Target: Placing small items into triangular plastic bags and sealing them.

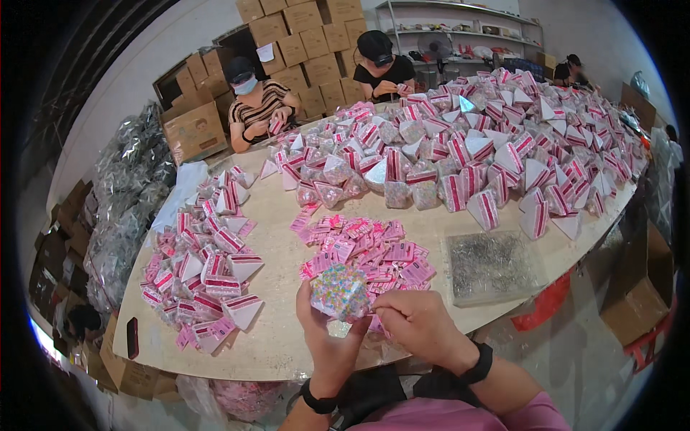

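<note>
My left hand [327, 348] is closed around a toy cake slice [339, 292], gripping it by its edges with the side covered in colourful sprinkles facing up. My right hand [422, 325] is pinched at the slice's right edge; whatever small thing may be between its fingertips is too small to make out. Just beyond both hands lies a heap of small pink tags [374, 244], spread over the table. To its right stands a shallow clear tray [496, 291] holding many thin metal pieces that look like pins.
A pile of pink-and-white cake slices [208, 266] covers the table's left part; a far bigger pile [460, 154] fills the back and right. A phone [132, 337] lies at the left edge. Two people [260, 108] work across the table. An open carton [638, 287] stands right.
</note>
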A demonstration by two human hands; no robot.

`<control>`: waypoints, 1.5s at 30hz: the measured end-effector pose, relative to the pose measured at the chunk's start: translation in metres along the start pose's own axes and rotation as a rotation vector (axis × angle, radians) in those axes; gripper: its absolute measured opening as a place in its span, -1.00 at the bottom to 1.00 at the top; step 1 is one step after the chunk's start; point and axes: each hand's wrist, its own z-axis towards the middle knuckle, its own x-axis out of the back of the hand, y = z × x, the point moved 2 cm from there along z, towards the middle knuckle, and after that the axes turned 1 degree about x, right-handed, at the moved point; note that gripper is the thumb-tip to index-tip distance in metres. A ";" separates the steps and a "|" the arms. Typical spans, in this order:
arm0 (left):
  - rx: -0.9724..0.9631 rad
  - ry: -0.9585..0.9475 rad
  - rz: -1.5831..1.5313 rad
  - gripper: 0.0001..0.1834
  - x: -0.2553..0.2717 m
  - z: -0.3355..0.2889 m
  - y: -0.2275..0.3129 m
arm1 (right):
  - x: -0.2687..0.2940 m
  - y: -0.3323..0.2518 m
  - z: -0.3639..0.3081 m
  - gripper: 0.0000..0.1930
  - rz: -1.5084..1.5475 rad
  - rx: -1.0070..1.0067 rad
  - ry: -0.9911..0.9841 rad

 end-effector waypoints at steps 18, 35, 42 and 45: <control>0.018 -0.062 0.068 -0.03 -0.002 -0.001 -0.013 | -0.011 0.016 0.000 -0.88 0.207 -0.221 -0.046; -0.218 0.408 1.070 -0.15 0.167 0.096 -0.038 | 0.131 0.108 -0.011 -0.88 0.044 -0.485 0.128; -0.041 -0.570 0.650 -0.50 0.073 0.038 -0.063 | 0.133 0.130 -0.028 -0.83 -0.729 -0.294 -0.128; -0.129 -0.606 0.641 -0.56 0.023 0.031 -0.063 | 0.127 0.152 -0.026 -0.83 -0.810 -0.235 -0.204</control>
